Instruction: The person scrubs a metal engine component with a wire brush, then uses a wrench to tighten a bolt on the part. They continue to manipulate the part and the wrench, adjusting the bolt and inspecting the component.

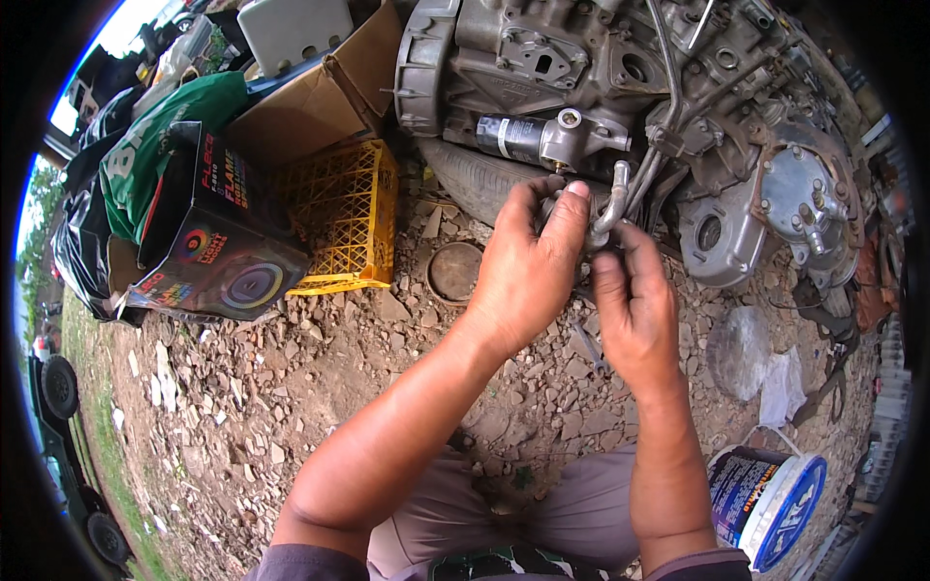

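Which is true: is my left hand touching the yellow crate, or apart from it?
Apart: the head view shows rubble between your left hand and the crate.

Left hand (536,252) and right hand (635,315) grasping a bent metal pipe (617,197) in front of the engine (605,73). Left of the engine, a yellow crate (360,218) and a black printed box (208,266).

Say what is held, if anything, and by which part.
A bent metal pipe, seemingly held near its lower end by the right hand; what the left hand grips is hidden.
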### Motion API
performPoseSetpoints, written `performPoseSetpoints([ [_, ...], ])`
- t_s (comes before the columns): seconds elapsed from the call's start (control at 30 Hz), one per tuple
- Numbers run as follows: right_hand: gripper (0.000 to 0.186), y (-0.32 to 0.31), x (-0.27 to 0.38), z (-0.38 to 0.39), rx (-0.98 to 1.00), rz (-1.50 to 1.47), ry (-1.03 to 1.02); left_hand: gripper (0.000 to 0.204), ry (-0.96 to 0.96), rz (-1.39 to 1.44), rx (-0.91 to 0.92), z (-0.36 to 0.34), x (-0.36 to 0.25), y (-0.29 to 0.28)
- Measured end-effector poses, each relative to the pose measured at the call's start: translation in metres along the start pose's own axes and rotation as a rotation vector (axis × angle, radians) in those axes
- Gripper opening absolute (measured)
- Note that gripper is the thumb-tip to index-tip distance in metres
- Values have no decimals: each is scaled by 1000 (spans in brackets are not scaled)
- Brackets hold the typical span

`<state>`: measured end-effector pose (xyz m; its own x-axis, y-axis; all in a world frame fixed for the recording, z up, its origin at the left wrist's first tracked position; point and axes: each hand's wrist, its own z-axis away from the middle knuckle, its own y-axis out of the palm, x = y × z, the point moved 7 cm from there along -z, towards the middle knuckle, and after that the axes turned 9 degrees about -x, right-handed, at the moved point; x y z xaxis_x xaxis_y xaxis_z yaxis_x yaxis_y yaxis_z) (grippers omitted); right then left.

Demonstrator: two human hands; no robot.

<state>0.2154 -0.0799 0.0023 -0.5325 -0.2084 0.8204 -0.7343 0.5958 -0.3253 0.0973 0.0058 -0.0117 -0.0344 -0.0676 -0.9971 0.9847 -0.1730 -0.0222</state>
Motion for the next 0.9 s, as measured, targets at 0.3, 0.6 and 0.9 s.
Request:
performPoseSetpoints([
  [0.3, 38, 3, -7, 0, 96, 110, -47, 59, -7, -16, 13, 1, -2, -1],
  [0.6, 25, 3, 3, -2, -5, -34, 6, 59, -1, 2, 8, 3, -5, -1],
  [0.9, 25, 5, 1, 1, -29, -110, -8, 60, -51, 16, 27, 2, -4, -2],
])
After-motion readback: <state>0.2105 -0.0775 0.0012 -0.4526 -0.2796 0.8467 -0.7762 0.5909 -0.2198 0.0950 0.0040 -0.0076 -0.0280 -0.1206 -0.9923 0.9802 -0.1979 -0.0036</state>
